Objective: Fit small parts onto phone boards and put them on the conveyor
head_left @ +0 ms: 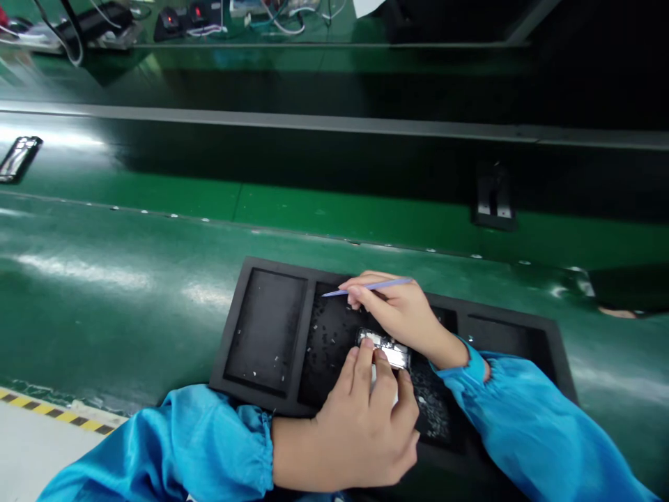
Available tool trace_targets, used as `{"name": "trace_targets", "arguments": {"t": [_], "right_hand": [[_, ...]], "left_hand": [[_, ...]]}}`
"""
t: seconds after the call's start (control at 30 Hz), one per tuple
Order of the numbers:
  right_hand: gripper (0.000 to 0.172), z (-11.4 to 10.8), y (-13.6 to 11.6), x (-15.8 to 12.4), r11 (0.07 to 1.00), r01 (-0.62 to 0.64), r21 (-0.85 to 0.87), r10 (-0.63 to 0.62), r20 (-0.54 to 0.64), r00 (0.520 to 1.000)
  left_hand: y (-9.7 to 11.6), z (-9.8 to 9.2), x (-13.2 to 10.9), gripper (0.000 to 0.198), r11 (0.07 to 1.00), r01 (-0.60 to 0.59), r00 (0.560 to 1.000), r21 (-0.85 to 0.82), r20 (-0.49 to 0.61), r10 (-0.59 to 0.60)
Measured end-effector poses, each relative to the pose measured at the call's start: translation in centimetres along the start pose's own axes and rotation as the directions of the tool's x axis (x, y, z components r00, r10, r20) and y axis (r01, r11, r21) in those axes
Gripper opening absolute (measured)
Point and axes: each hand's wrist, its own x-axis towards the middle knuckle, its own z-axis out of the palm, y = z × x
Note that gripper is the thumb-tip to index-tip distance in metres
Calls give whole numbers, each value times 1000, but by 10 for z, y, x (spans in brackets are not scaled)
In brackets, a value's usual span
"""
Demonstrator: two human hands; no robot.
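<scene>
My left hand (360,418) is closed around a small phone-like device (394,355) with a dark frame and shiny silver parts, its fingertips resting on the device. My right hand (397,314) pinches a slim purple pointed tool (389,284). The tool's tip points left, above the tray's middle section and apart from the device. Both hands are over a black foam-like tray (306,335) with several recessed compartments. Tiny dark bits (327,339) are scattered left of the device; small whitish bits (433,411) lie to its right. My left hand hides part of the device.
The green bench (130,314) surrounds the tray. Another phone-like device (19,159) lies at far left. A dark fixture (494,199) stands back right. A grey rail (313,122) crosses behind, with cables and red-lit units (182,19) beyond. Striped floor tape (57,413) runs at lower left.
</scene>
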Motion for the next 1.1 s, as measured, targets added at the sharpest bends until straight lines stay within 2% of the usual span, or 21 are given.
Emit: {"name": "trace_targets", "arguments": {"t": [0.07, 0.17, 0.23, 0.33, 0.47, 0.67, 0.87, 1.1], "right_hand": [[40, -9, -5, -7, 998, -56, 2, 56, -99, 994], [42, -23, -15, -30, 990, -138, -6, 132, -260, 956], [42, -27, -20, -49, 983, -182, 28, 182, -300, 936], [42, -23, -19, -74, 969, -230, 85, 245, -287, 926], [42, -13, -7, -88, 970, -239, 39, 240, -281, 929], [40, -12, -4, -87, 977, -212, -25, 195, -301, 933], [35, -16, -7, -87, 981, -162, -102, 129, -272, 954], [36, -15, -11, -85, 982, -177, -64, 149, -316, 937]], "left_hand": [[-1, 1, 0, 58, 1000, 4, 1000, -10, -1, -4], [-2, 3, 1, 59, 999, 15, 1000, -40, 20, -15], [-2, 4, 2, 58, 997, 30, 999, -64, 34, -28], [-3, 7, 2, 56, 993, 48, 998, -109, 35, -44], [-3, 9, 1, 57, 990, 49, 998, -136, 32, -45], [-4, 11, -1, 57, 990, 54, 998, -128, 32, -50], [-6, 12, 0, 60, 989, 34, 999, -143, 36, -29], [-8, 10, 4, 68, 995, -32, 997, -93, 60, 38]]}}
